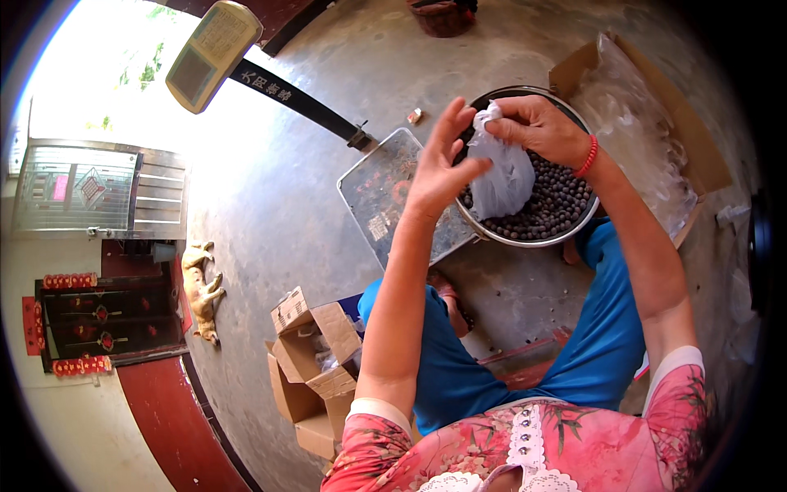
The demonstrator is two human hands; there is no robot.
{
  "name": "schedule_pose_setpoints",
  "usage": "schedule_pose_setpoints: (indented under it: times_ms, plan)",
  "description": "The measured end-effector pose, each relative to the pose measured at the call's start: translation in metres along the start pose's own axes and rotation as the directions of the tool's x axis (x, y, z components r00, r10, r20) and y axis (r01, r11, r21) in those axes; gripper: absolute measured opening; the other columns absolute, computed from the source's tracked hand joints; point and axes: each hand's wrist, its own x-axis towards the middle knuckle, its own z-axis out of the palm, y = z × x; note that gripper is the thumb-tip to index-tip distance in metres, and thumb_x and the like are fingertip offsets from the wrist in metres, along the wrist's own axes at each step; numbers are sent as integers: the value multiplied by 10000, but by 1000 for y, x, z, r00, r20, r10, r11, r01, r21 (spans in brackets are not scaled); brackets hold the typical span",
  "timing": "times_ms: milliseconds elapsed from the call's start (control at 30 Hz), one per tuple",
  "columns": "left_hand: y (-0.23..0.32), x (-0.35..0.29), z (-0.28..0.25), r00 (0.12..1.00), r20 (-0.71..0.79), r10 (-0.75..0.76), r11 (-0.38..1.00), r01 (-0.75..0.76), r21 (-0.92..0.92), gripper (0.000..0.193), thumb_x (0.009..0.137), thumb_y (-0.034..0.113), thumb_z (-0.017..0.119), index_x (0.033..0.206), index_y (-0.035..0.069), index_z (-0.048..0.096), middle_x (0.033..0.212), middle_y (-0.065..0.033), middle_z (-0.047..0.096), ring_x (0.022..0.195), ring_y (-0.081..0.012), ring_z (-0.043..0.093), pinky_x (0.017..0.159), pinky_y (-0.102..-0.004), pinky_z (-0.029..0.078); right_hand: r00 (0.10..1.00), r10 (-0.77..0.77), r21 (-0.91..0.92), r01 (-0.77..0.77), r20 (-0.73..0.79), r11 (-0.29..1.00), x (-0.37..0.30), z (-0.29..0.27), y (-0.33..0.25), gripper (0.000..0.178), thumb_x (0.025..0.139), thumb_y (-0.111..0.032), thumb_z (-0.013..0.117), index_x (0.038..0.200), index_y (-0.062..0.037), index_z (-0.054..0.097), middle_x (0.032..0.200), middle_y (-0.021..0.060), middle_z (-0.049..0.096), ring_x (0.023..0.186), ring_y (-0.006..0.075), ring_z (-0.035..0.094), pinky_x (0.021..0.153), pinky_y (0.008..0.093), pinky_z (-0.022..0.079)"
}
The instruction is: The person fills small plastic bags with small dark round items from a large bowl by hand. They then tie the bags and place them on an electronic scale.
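Observation:
My right hand, with a red coiled band at its wrist, pinches the gathered neck of a thin whitish plastic bag. The bag hangs over a round metal basin that holds many small dark round fruits or nuts. What the bag contains, if anything, I cannot make out. To the left of the bag, my left hand is raised with fingers apart. It holds nothing, and its thumb comes close to the bag's side.
A platform scale stands left of the basin, its display head on a black post. Clear plastic bags fill a flat carton at right. Open cardboard boxes sit near my left knee. A tan dog lies on the floor.

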Motion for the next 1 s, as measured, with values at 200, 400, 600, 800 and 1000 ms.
schedule_pose_setpoints:
  times_ms: [200,400,600,800,1000]
  plan:
    - [-78,-3,0,967,202,-156,676,-44,736,990,467,281,783,1270,-32,295,1249,-180,389,1193,-323,343,989,-362,297,998,-48,24,47,42,999,0,-3,-5,228,871,-253,533,840,-31,575,640,-56,455,583,20,385,497,193,324]
    - [-125,-12,25,980,192,-54,745,-88,661,847,492,339,783,1196,74,397,1142,-140,469,1067,-306,442,900,-386,360,998,-11,69,6,63,998,-6,6,-7,225,865,-236,539,787,-26,559,645,-37,496,593,25,446,524,184,377]
    - [-164,-3,50,987,98,129,930,-155,332,472,820,238,573,1203,28,395,1174,-113,452,1104,-224,421,935,-338,335,992,-73,10,72,104,997,0,15,-13,188,845,-206,557,817,-22,579,671,-20,519,614,42,478,548,197,397]
    - [-102,4,49,995,18,-97,971,99,-218,281,803,158,536,1026,-13,541,954,-91,580,917,-176,526,851,-292,389,964,-31,174,79,-265,981,0,-23,-11,134,838,-152,539,873,-28,575,725,-33,519,670,26,462,604,182,386]
    - [-64,3,27,980,-21,-196,908,173,-381,228,727,129,526,881,-30,582,684,-67,578,538,-137,543,511,-244,449,909,125,473,86,-397,877,-1,-44,11,102,856,-109,491,924,-49,538,706,-40,462,636,38,418,590,177,338]
